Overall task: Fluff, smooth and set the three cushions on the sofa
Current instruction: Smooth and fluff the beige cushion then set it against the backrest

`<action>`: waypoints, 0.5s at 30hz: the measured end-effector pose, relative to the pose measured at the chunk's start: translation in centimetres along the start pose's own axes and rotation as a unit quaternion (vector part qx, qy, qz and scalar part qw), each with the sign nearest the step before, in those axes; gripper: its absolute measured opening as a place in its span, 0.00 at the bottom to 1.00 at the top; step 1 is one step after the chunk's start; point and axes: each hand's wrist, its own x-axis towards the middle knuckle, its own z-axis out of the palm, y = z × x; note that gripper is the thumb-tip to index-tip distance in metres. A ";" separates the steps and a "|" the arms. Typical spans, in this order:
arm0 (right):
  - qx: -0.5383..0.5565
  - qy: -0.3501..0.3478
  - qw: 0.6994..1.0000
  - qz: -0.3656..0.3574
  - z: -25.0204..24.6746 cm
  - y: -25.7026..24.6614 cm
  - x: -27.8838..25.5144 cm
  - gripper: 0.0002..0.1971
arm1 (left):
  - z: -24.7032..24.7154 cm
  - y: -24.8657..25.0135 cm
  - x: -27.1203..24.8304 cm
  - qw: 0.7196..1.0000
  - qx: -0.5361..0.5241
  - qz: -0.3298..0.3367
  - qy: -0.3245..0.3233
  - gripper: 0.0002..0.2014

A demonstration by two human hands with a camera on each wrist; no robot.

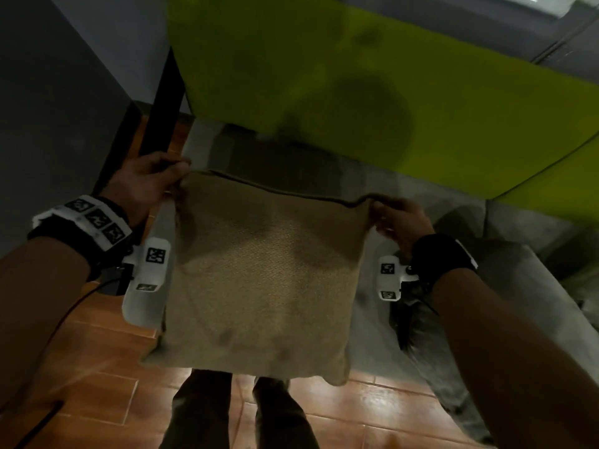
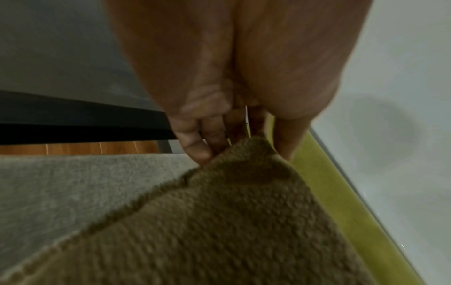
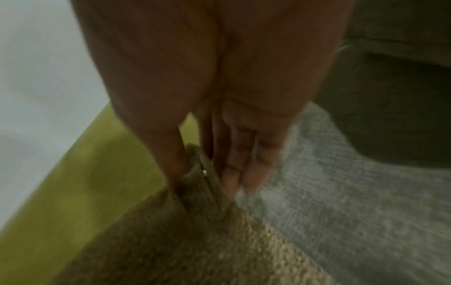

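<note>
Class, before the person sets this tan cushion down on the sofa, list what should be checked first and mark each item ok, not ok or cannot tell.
1. Left hand pinches a top corner of the tan cushion: ok.
2. Right hand pinches the other top corner: ok.
3. Cushion hangs free of the grey sofa seat: ok.
4. Cover smooth: not ok, top edge sags and puckers at the corners.
5. Other two cushions placed: cannot tell.
6. Landing spot on the seat bare: cannot tell, cushion hides it.

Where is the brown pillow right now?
In the head view, the tan woven square cushion hangs in the middle, held up by its top corners between the left hand and right hand, over the grey sofa seat.
</note>
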 end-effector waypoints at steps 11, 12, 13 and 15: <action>-0.258 -0.006 0.960 -0.105 -2.5 -1.4 -0.8 0.22 | -2.2 0.9 0.7 0.997 0.040 -0.021 0.057 0.07; -0.319 0.016 0.939 -0.127 -2.1 -1.4 -1.0 0.22 | -1.9 0.9 0.9 0.996 0.044 -0.011 0.074 0.09; -0.356 0.033 0.923 -0.142 -1.6 -1.5 -1.4 0.22 | -1.4 1.2 0.8 0.993 0.081 0.005 0.089 0.09; -0.403 0.046 0.900 -0.157 -0.5 -1.4 -2.1 0.22 | -0.6 1.9 0.8 0.968 0.203 0.055 0.139 0.11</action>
